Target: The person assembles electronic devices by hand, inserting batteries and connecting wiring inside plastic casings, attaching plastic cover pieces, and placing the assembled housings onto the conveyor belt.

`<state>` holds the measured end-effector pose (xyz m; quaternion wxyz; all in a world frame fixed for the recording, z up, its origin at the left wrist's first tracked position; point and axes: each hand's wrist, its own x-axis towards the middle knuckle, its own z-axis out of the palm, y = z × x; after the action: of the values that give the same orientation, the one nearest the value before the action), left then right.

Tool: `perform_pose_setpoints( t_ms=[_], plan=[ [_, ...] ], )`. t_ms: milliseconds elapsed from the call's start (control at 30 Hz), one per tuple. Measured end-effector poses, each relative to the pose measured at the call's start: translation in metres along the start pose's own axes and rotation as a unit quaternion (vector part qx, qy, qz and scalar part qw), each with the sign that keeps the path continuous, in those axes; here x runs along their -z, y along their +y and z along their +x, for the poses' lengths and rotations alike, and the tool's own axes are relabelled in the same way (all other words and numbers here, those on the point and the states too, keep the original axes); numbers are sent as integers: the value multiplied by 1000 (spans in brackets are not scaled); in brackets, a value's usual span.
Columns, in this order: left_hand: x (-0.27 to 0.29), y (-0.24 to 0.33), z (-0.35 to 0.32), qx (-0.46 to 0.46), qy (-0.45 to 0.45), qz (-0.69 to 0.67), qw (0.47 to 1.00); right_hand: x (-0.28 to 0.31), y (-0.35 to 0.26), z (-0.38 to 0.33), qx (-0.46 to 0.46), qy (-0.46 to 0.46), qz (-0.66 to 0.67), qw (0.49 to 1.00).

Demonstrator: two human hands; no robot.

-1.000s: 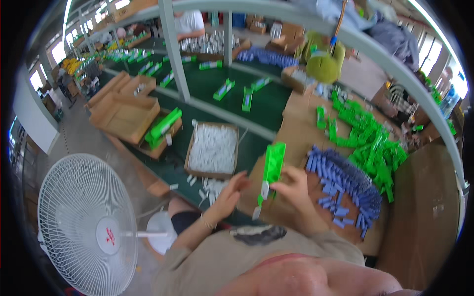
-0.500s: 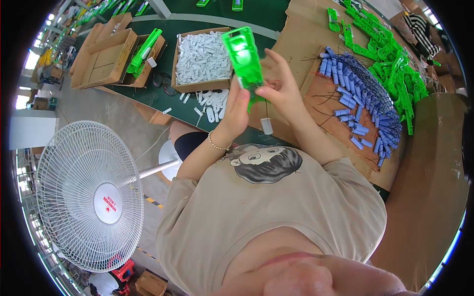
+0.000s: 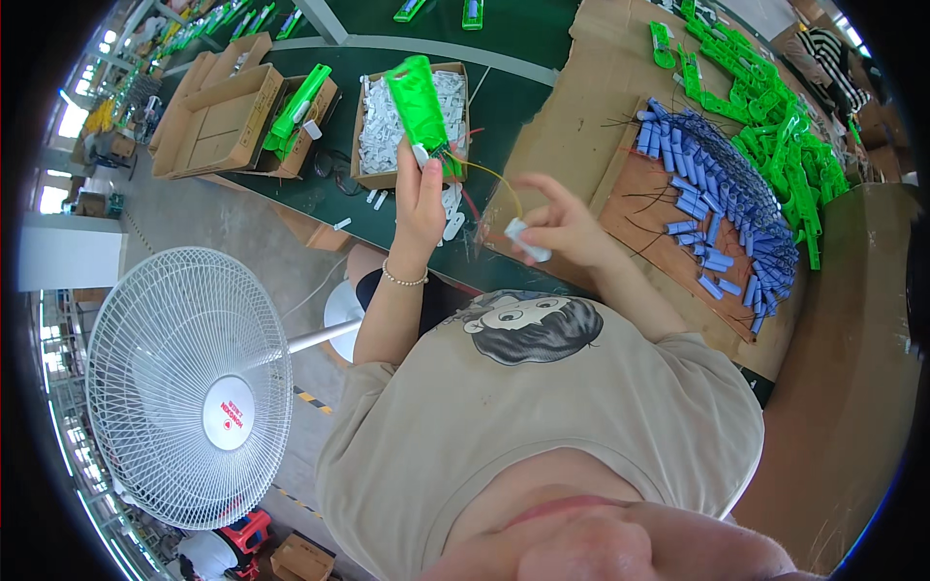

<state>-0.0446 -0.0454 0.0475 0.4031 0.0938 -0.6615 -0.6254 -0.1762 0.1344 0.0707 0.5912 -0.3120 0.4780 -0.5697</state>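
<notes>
My left hand (image 3: 420,198) is wrapped round the lower end of a bright green plastic housing (image 3: 418,102), which stands tilted above a box of white parts. Red and yellow wires come out of the housing's lower end. Between the fingers of my right hand (image 3: 562,230) is a small white plastic piece (image 3: 526,240); a yellow wire (image 3: 499,178) runs to it from the housing. Behind the housing, the cardboard box (image 3: 376,181) is filled with small white plastic parts (image 3: 380,131), and several more lie on the table beside it.
At right, blue cylinders with black leads (image 3: 712,194) lie on a brown board, beside a pile of green housings (image 3: 775,116). Open cartons (image 3: 218,121) stand at the left, one holding a green housing (image 3: 298,102). A white fan (image 3: 189,387) stands at my left.
My hands have moved apart. The left has carried the green housing leftward and turned it over; the right has taken hold of the white piece that was dangling and drawn it aside.
</notes>
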Motion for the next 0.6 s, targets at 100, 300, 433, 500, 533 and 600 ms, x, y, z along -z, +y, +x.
perform_pose_setpoints(
  t_ms=[100, 300, 433, 500, 533, 600],
  plan=[
    [2, 0, -5, 26, -34, 67, 997, 27, 9, -2, 191, -49, 183, 963],
    [-20, -12, -39, 147, -158, 31, 976, 29, -21, 3, 90, 66, 73, 991],
    [-26, -9, -41, 155, -210, 54, 964, 37, -18, 12, 42, 89, -46, 994],
    [-26, -8, -41, 163, -211, 53, 962, 37, -18, 13, 31, 59, -34, 997],
    [-27, -5, -39, 150, -206, 91, 963, 39, -16, 14, 32, 64, -31, 997],
    [-28, -7, -35, 136, -206, 128, 961, 45, -12, 15, 62, 45, 26, 997]
  ],
)
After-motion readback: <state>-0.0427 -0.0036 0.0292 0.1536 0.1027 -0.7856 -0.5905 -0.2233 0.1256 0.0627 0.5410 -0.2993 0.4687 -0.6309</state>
